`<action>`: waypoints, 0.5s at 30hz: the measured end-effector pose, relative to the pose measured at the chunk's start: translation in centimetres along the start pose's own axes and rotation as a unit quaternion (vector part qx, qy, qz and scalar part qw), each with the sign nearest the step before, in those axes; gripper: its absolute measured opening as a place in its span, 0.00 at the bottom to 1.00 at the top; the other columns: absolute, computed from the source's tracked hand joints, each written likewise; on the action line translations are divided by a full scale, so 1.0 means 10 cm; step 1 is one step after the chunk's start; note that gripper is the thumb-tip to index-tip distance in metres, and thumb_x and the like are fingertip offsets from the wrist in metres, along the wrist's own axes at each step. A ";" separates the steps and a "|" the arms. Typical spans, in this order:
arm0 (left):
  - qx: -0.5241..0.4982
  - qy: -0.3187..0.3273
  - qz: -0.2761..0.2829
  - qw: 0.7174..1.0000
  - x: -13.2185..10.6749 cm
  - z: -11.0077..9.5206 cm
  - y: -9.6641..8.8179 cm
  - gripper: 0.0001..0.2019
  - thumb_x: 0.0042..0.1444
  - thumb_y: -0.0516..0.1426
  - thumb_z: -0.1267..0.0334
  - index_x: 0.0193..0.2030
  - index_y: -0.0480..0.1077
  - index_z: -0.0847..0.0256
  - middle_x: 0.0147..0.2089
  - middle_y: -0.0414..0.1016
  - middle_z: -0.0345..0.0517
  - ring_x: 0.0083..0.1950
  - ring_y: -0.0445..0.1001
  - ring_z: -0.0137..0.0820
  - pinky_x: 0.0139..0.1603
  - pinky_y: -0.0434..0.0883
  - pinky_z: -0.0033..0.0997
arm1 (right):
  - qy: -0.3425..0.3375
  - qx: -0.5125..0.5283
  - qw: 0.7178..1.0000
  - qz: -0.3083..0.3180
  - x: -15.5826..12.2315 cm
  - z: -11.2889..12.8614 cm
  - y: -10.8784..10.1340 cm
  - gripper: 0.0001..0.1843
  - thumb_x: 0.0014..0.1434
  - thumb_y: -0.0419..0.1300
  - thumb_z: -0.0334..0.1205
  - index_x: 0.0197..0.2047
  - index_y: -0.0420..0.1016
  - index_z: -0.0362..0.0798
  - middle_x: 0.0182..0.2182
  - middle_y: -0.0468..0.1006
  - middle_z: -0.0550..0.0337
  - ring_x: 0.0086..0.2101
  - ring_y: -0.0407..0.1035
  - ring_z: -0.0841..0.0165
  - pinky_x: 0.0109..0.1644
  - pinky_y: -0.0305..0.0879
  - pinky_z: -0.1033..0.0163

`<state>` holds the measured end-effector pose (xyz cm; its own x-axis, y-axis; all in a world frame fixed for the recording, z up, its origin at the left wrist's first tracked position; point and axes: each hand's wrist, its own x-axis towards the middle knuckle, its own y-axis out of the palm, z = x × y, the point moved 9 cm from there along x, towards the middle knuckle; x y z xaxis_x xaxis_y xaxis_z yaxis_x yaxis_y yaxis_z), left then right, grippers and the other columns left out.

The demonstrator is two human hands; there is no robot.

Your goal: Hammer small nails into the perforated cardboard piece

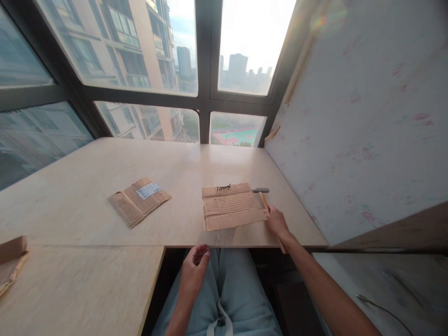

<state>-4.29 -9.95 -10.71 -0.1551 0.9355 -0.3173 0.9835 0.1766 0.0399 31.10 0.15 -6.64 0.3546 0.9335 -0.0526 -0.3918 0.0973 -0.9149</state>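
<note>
My right hand (pixel 277 222) rests at the right edge of a flat piece of cardboard (pixel 231 206) full of small holes, and its fingers close round the wooden handle of a hammer (pixel 263 198). The hammer's metal head lies on the table just past the cardboard's far right corner. A row of dark nails (pixel 223 188) stands along the cardboard's far edge. My left hand (pixel 194 270) hangs below the table edge above my lap, fingers loosely curled, with nothing in it.
A second folded cardboard piece with a white label (pixel 139 199) lies to the left on the pale wooden table (pixel 87 186). Another cardboard scrap (pixel 10 261) sits at the near left. A wall panel (pixel 367 116) rises on the right; windows stand behind.
</note>
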 end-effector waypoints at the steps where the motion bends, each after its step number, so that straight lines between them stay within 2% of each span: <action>1: -0.001 -0.001 -0.002 1.000 0.00 -0.01 0.01 0.25 0.39 0.67 0.48 0.40 0.76 0.66 0.40 0.81 0.57 0.44 0.79 0.45 0.46 0.74 0.42 | -0.002 -0.001 1.000 0.002 0.00 0.02 0.02 0.15 0.67 0.51 0.37 0.46 0.76 0.40 0.39 0.81 0.42 0.38 0.75 0.60 0.36 0.57 0.64; 6: -0.006 -0.004 -0.009 1.000 -0.01 -0.10 0.03 0.29 0.40 0.65 0.42 0.41 0.77 0.67 0.37 0.81 0.56 0.36 0.78 0.40 0.38 0.74 0.37 | -0.007 -0.007 1.000 0.010 -0.01 0.09 0.04 0.16 0.68 0.49 0.37 0.45 0.76 0.39 0.40 0.81 0.41 0.38 0.75 0.61 0.35 0.57 0.64; 10: -0.054 -0.012 -0.012 0.998 0.00 -0.18 0.08 0.32 0.44 0.61 0.37 0.41 0.77 0.68 0.37 0.81 0.56 0.33 0.77 0.35 0.34 0.73 0.32 | -0.014 -0.013 1.000 0.015 -0.04 0.14 0.03 0.15 0.68 0.49 0.36 0.46 0.76 0.38 0.40 0.81 0.40 0.39 0.75 0.60 0.36 0.57 0.64; 15: -0.088 -0.006 -0.010 0.996 0.05 -0.34 0.17 0.31 0.46 0.61 0.37 0.41 0.74 0.67 0.38 0.81 0.54 0.32 0.77 0.33 0.31 0.72 0.30 | -0.019 -0.026 0.999 0.018 -0.06 0.18 0.01 0.14 0.68 0.51 0.37 0.46 0.75 0.38 0.39 0.81 0.40 0.39 0.75 0.60 0.36 0.58 0.64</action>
<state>-3.05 -8.10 -7.59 -0.1714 0.9278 -0.3314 0.9488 0.2460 0.1980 29.31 0.24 -5.98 0.3082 0.9486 -0.0715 -0.3583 0.0461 -0.9325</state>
